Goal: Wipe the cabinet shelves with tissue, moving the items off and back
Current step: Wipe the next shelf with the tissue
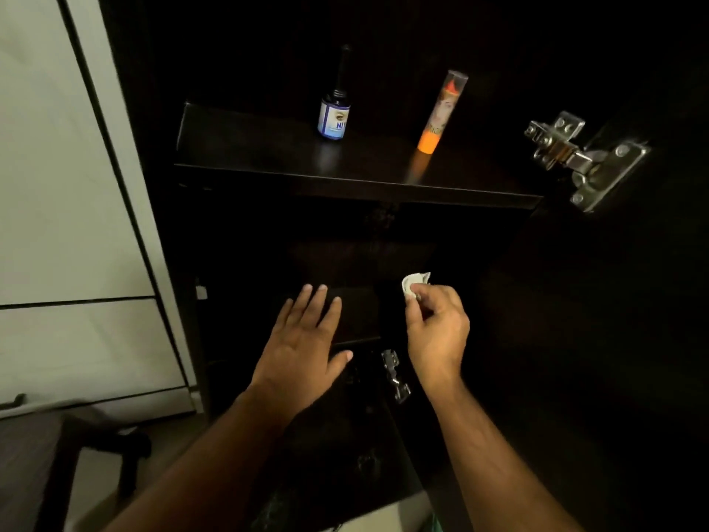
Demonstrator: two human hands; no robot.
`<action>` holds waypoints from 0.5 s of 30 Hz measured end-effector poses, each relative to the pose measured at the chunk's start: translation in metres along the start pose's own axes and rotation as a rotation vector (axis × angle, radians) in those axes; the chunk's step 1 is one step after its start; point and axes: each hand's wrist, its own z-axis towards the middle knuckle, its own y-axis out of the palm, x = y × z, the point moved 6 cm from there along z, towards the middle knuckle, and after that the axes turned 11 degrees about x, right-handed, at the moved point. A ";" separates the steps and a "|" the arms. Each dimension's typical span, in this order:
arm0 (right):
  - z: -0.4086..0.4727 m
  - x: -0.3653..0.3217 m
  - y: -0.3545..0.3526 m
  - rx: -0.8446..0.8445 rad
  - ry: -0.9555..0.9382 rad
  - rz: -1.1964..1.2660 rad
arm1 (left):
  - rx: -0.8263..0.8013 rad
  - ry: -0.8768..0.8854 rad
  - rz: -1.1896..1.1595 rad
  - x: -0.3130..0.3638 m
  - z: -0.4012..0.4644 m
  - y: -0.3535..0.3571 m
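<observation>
- In the dark cabinet, at the level of a lower shelf, the tissue [415,284] is a small crumpled white wad, soft and creased, pinched at its near edge so that most of it sticks out past the fingertips, free to meet a surface.
- The right hand [437,332] holds that wad between thumb and curled fingers; the grip is closed and compact, which I judge suits rubbing with the wad rather than carrying it.
- The left hand [303,339] is fully open and empty, palm down, fingers spread and straight, hovering over or resting near the front of the lower shelf [353,320]; whether it touches the board I cannot tell in this gloom. It seems placed to steady the body or to reach for an item.
- The lower shelf is a flat dark board, barely lit, and no items show on it.
- Above, the upper shelf [249,147] is a glossy dark panel that mirrors what stands on it.
- A small bottle [334,116] with a blue-and-white label and a long thin black neck stands upright towards the left.
- A slim orange tube [439,113] with a clear cap stands well apart to its right, upright too.
- Both remain in place, so that shelf looks either not yet cleared or already restocked.
- A metal hinge [583,159], shiny and angular, sits on the right wall; a smaller hinge [395,374] glints lower down between the wrists.
- Pale doors [57,186], smooth and flat, flank the cabinet on the left.
</observation>
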 end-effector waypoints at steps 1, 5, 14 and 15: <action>0.011 -0.001 0.002 0.051 -0.034 0.017 | 0.035 0.017 -0.005 -0.006 0.007 0.000; 0.062 -0.021 0.005 0.257 -0.155 0.048 | 0.132 0.094 0.037 -0.021 0.028 -0.005; 0.114 -0.048 0.013 0.291 -0.008 -0.068 | 0.160 0.095 0.071 -0.019 0.008 0.025; 0.112 -0.052 0.016 0.267 -0.072 -0.116 | 0.170 0.099 0.094 -0.019 0.008 0.026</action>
